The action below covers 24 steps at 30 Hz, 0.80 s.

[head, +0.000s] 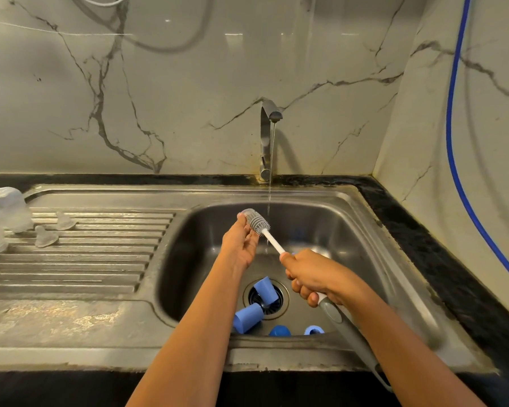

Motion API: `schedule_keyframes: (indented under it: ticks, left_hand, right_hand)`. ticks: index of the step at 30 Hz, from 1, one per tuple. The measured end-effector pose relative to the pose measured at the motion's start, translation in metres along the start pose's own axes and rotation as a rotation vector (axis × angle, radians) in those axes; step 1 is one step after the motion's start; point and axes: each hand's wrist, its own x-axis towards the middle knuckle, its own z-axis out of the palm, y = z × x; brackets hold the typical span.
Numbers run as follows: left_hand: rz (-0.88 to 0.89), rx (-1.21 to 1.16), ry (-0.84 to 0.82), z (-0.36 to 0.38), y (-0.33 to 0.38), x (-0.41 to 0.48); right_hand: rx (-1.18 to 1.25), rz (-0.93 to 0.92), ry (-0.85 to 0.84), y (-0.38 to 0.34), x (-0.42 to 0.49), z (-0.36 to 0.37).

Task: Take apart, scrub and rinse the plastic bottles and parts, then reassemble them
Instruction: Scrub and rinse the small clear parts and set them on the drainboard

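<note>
Clear bottles [1, 214] stand at the drainboard's [100, 259] left edge, with two teats [45, 237] beside them. Over the sink [351, 208], the left hand [239, 245] is raised, palm up, and pinches the bristle head of the brush [257, 223], just beside the tap's [266, 142] stream. The right hand [313, 277] is fisted round the brush handle. Blue parts [247, 318] lie around the drain and along the front wall.

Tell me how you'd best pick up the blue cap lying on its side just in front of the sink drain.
Set the grip across the round sidewall of the blue cap, probably coming straight down from above. It lies on its side, so both curved flanks are exposed, while one end points at the near wall of the sink.
</note>
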Motion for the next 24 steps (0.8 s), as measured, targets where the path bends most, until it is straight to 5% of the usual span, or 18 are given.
schedule_keyframes:
  ticks: [18, 24]
  left_hand:
    - [0.222, 0.321, -0.124, 0.002, -0.012, -0.002]
    - [0.266, 0.227, -0.076, -0.001, -0.004, -0.003]
  right_hand:
    - [0.052, -0.03, 0.153, 0.001, 0.015, -0.007]
    - [-0.047, -0.03, 0.089, 0.007, 0.011, -0.008]
